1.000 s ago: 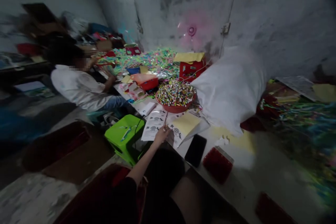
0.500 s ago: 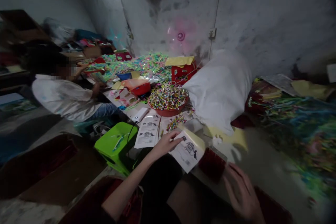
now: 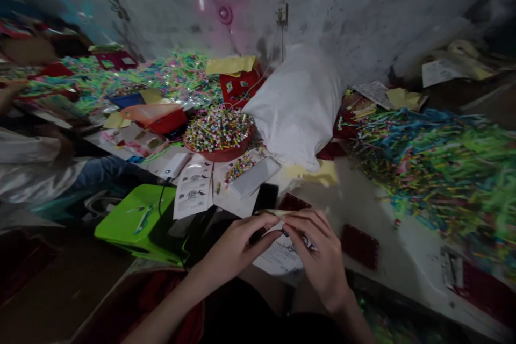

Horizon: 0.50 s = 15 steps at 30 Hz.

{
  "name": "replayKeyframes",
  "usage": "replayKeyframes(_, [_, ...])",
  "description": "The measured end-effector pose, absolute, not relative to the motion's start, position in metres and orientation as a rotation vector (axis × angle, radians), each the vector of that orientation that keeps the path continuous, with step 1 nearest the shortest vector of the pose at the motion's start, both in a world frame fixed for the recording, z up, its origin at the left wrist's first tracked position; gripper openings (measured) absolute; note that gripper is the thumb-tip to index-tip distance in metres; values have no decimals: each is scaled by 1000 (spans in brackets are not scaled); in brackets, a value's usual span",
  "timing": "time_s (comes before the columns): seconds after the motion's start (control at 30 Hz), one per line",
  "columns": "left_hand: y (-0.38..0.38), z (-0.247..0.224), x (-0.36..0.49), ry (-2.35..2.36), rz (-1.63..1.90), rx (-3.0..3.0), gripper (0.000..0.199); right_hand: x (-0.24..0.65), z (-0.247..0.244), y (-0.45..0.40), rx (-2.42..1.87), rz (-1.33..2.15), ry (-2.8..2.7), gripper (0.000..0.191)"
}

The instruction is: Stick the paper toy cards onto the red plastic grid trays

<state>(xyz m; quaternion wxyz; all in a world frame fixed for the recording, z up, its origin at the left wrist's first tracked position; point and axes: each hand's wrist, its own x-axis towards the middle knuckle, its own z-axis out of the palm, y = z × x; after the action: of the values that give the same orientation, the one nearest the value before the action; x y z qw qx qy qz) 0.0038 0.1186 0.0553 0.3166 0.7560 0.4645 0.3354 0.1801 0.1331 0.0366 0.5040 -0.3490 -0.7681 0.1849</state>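
Left hand [image 3: 237, 244] and right hand [image 3: 318, 250] both pinch the printed packet [image 3: 278, 255] at its top edge; best to keep fingertips close together and the pull even.

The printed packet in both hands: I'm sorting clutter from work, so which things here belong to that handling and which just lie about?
In hand: printed packet, left hand, right hand.
Lying about: red bowl of coloured pieces, white sack, green stool, black phone.

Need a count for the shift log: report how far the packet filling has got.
Done: one clear packet of coloured pieces lies flat by the red bowl. In hand: left hand and right hand pinch a printed packet at its top edge. Left: the bowl is heaped, and empty printed packets wait.
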Motion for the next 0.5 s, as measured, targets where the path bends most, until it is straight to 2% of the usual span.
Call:
replayKeyframes(0.2, [113, 54, 15, 1112, 950, 2178, 12, 191, 36, 123, -957, 672, -1791, 10])
replayKeyframes(0.5, [105, 35, 19, 1148, 845, 2277, 19, 197, 21, 110, -1017, 469, -1811, 7])
